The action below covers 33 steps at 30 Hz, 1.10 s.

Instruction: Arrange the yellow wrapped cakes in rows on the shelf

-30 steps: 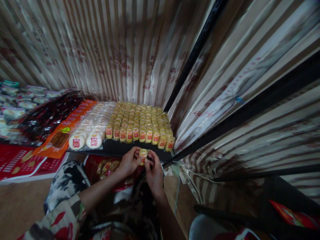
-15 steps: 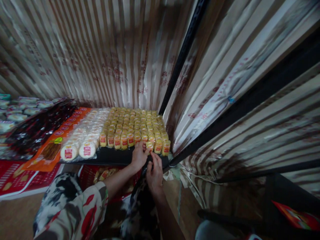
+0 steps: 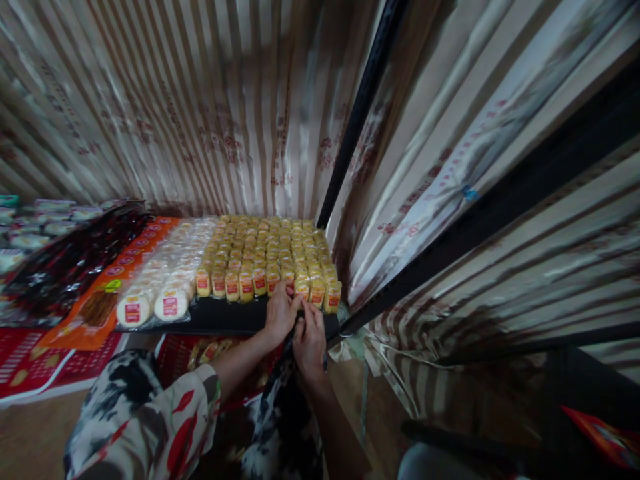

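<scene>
Striped curtain point(image 3: 200, 100) backdrop; black shelf point(image 3: 220, 319) packed with yellow snack packets point(image 3: 260, 257); left hand point(image 3: 279, 313) pinching front-row packet point(image 3: 301, 289); right hand point(image 3: 309, 341) curled beside, grip unclear.

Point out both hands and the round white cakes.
left hand point(image 3: 279, 313): head view, back of hand.
right hand point(image 3: 309, 341): head view, back of hand.
round white cakes point(image 3: 171, 305): head view, front cake's face.

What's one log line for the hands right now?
left hand: at front-row yellow packet | right hand: just below it | shelf: packed rows
</scene>
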{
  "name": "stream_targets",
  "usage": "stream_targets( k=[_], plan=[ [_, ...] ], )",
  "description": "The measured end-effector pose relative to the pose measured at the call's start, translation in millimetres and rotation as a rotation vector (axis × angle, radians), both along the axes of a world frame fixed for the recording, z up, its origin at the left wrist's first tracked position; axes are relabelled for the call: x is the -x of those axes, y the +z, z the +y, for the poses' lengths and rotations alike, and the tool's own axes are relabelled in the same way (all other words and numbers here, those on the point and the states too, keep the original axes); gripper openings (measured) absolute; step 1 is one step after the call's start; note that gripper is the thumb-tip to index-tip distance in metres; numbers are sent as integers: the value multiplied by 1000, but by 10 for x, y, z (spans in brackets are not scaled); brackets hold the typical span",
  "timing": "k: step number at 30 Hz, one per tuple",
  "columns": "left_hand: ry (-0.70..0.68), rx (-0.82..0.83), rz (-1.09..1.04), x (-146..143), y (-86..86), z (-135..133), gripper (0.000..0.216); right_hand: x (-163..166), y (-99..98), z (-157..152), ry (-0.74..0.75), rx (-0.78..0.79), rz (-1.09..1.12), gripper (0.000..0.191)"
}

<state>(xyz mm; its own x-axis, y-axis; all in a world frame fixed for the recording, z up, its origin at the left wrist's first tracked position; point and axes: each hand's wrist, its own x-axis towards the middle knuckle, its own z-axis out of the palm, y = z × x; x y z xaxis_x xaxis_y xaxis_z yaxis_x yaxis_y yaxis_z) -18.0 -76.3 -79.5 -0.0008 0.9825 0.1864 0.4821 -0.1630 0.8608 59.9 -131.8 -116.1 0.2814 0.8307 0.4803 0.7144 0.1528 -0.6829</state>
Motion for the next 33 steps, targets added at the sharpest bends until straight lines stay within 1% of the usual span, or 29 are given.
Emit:
stream_targets(
  k=[3,7,11,15,21,26,30,33],
  plan=[
    [-21,-12,-12,15,-52,-59,16,-6,-39,-5,-9,34,2,44],
    [-42,28,43,32,-102,-89,3,-6,-61,-8,-28,40,-3,45],
    [-73,10,28,33,-131,-60,5,-7,-45,4,-30,19,-37,47],
    [-99,-10,10,26,-156,-35,6,-11,-29,22,-36,42,-62,49],
    [-99,-23,24,17,-192,-37,9,3,-43,45,-64,31,-94,49],
    [-103,-3,26,20,-212,-38,10,20,-52,62,-72,33,-129,47],
    [-121,-6,44,32,-209,-35,10,30,-53,57,-85,15,-117,44],
    [-151,-27,82,63,-189,-56,13,9,-48,44,-51,-15,-69,41]
  ],
)
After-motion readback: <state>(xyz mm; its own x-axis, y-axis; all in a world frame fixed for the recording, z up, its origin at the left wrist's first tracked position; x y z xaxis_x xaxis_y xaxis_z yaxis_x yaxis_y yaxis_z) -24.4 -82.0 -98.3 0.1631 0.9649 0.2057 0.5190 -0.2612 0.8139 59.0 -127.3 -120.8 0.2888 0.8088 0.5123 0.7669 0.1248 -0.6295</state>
